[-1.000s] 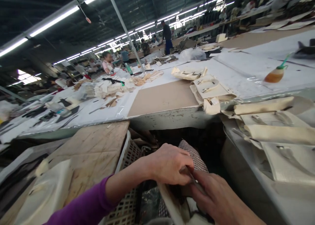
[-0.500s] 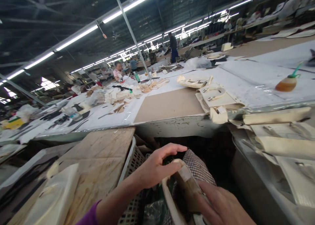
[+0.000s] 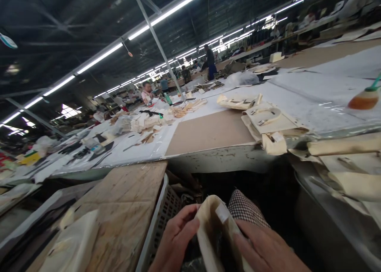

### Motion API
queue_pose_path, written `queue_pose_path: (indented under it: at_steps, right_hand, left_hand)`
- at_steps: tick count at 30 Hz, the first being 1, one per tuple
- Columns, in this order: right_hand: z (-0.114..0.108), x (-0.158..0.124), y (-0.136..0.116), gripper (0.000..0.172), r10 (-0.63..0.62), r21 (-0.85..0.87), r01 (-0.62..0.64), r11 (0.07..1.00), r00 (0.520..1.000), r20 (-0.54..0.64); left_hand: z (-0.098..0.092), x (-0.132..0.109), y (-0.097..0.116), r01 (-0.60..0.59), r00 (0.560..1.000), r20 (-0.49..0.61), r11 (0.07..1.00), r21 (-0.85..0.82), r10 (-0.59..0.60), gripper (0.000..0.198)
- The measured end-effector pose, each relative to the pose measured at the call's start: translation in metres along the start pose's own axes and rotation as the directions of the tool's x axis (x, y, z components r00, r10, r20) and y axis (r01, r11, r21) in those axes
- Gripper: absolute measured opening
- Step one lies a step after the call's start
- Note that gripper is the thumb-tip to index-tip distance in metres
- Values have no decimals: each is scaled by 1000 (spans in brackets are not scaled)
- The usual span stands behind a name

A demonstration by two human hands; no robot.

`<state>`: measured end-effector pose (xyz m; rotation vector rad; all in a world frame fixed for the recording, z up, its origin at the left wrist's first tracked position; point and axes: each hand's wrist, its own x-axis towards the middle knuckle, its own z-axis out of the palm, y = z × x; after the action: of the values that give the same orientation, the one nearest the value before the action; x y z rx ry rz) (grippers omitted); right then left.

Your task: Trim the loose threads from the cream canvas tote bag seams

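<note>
A cream-coloured bag (image 3: 205, 232) with its mouth open sits low in front of me. Its inside is dark brown, and a small white label shows near the upper edge. My left hand (image 3: 177, 236) is closed on the left rim, thumb and fingers pinching it. Along the right side lies my right hand (image 3: 264, 248), gripping the wall with its fingertips partly hidden. Beneath and beyond the bag, a checked brown-and-white cloth (image 3: 245, 208) covers what looks like my knee.
Left of me stand a white plastic basket (image 3: 162, 208) and a worn wooden board (image 3: 119, 208) with a cream piece on it. Cream bags (image 3: 268, 119) lie on the long table's edge; more are stacked at right. A bottle of amber liquid (image 3: 363, 99) stands farther right. People work in the distance.
My left hand has moved down and left, from above the bag's top edge to pinching its left rim. The bag's mouth has turned to face me more. The view has shifted slightly.
</note>
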<state>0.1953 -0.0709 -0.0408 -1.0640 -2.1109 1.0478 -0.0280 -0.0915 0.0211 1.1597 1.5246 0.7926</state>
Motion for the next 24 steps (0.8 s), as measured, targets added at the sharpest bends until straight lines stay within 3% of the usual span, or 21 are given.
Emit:
queue_pose_path:
  at_steps: [4,11,16,21,24]
  right_hand:
    - [9,17,-3,26,-38,2,38,999,997,-74]
    - [30,46,6,27,52,-75,-54,996,998,-21]
    - [21,47,3,28,53,-45,-47,998,988,144]
    - [9,36,-1,27,49,-89,-35,995,985,163]
    - [-1,30,-2,31,55,-81,-41,996,983,177]
  left_hand:
    - [-10,12,-4,38,995,-99,994,98,-28,33]
    - [-25,36,-12,-26,999,-13,981,191,30,29]
    - [-24,47,-9,-84,992,-47,901,427,115,23]
    - [-17,47,-2,-135,974,-95,861,490,206,21]
    - [-11,42,3,-215,961,-39,829,517,274,21]
